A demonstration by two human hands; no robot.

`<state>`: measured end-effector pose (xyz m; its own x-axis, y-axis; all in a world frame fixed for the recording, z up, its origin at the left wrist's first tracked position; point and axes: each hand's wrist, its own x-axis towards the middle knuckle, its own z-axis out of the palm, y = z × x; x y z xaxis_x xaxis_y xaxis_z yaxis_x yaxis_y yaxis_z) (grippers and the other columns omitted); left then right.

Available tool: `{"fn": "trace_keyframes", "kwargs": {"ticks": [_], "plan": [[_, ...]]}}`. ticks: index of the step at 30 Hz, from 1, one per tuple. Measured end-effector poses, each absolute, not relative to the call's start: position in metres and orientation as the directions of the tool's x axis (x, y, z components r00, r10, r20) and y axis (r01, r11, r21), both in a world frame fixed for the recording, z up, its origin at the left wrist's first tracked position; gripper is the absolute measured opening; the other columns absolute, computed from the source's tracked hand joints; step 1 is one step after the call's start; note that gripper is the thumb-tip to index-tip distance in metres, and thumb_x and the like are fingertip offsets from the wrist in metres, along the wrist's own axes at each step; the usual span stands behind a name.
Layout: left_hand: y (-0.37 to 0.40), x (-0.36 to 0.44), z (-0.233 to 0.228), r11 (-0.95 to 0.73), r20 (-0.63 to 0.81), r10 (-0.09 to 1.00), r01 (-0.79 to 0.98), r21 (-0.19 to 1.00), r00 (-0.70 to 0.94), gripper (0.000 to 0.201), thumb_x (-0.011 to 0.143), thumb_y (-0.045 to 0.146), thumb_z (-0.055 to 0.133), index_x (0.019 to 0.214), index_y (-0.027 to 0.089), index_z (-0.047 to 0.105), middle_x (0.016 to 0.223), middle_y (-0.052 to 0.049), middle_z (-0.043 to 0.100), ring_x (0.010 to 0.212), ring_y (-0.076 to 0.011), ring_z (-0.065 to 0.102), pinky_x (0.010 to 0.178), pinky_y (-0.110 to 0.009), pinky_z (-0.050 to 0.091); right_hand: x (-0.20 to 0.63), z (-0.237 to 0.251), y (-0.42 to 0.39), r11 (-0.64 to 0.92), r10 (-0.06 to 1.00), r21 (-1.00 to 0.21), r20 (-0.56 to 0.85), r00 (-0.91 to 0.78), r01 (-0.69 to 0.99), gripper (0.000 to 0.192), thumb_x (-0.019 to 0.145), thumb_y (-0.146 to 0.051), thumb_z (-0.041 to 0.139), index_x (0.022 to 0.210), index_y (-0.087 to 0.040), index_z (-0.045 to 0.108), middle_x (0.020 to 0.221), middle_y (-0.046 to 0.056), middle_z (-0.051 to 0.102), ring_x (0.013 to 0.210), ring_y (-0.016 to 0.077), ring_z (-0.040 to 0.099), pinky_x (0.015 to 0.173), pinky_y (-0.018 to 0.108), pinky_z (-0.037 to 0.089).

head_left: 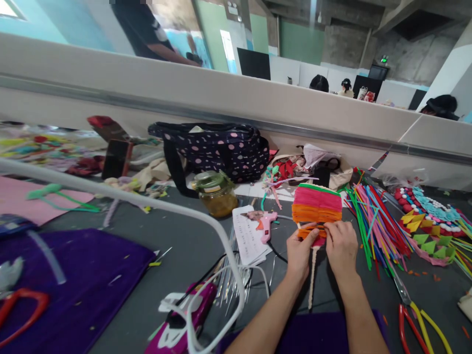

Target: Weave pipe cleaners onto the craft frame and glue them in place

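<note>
A striped fan-shaped craft piece (316,202) in pink and orange, with a green band along its top edge, stands before me. A pale twisted stem (312,278) hangs below it. My left hand (301,248) pinches the lower left edge, its thumb over the orange strips. Closed on the lower right edge is my right hand (341,246), fingertips pressed on the orange part. A dark gap shows between the strips near my fingers. Just left of the piece lies a pink glue gun (266,226) on a sheet of written paper (248,236).
Colourful pipe cleaners (381,216) lie right, above red and yellow-handled pliers (415,319). A lidded jar (217,194) stands before a patterned bag (221,150). A white tube (206,216) arches across the left. Purple cloth (99,275) covers the left table. A person (143,29) stands behind the partition.
</note>
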<state>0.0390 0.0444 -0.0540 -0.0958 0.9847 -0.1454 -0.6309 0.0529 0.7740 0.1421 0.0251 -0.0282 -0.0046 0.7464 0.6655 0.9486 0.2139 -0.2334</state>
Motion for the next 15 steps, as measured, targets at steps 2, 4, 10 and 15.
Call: {"fn": "trace_keyframes", "kwargs": {"ticks": [2, 4, 10, 15], "plan": [[0.044, 0.039, -0.054, 0.056, -0.150, 0.984, -0.625, 0.778, -0.099, 0.038, 0.053, 0.026, 0.082, 0.086, 0.012, 0.070, 0.077, -0.006, 0.072, 0.065, -0.0165, 0.065, 0.068, -0.029, 0.050, 0.142, -0.028, 0.026, 0.210, 0.748, -0.210, 0.664, -0.019, 0.955, 0.017, 0.089, -0.016, 0.047, 0.089, -0.020, 0.064, 0.079, 0.007, 0.060, 0.079, 0.0223, 0.046, 0.070, 0.034, 0.035], [0.044, 0.040, -0.054, 0.059, -0.155, 0.983, -0.625, 0.778, -0.100, 0.039, 0.052, 0.026, 0.082, 0.086, 0.012, 0.070, 0.076, -0.006, 0.072, 0.065, -0.0164, 0.065, 0.067, -0.029, 0.050, 0.141, -0.028, 0.026, 0.198, 0.748, -0.200, 0.664, -0.016, 0.959, 0.016, 0.089, -0.017, 0.047, 0.086, -0.020, 0.062, 0.077, 0.007, 0.059, 0.078, 0.0224, 0.045, 0.068, 0.034, 0.033], [0.042, 0.042, -0.051, 0.065, -0.140, 0.987, -0.613, 0.788, -0.075, 0.035, 0.052, 0.023, 0.082, 0.084, 0.013, 0.071, 0.077, -0.006, 0.072, 0.068, -0.0157, 0.064, 0.072, -0.029, 0.049, 0.136, -0.028, 0.026, 0.166, 0.767, -0.207, 0.642, 0.006, 0.964, 0.014, 0.089, -0.017, 0.048, 0.084, -0.019, 0.062, 0.076, 0.006, 0.059, 0.078, 0.0222, 0.045, 0.068, 0.034, 0.032], [0.042, 0.041, -0.052, 0.021, -0.099, 0.988, -0.540, 0.841, -0.115, 0.027, 0.055, 0.025, 0.079, 0.079, 0.013, 0.072, 0.075, -0.005, 0.070, 0.068, -0.0164, 0.061, 0.069, -0.028, 0.047, 0.131, -0.025, 0.022, 0.260, 0.716, -0.278, 0.698, 0.009, 0.925, 0.018, 0.090, -0.019, 0.047, 0.092, -0.020, 0.064, 0.082, 0.006, 0.061, 0.081, 0.0210, 0.048, 0.071, 0.034, 0.035]]}}
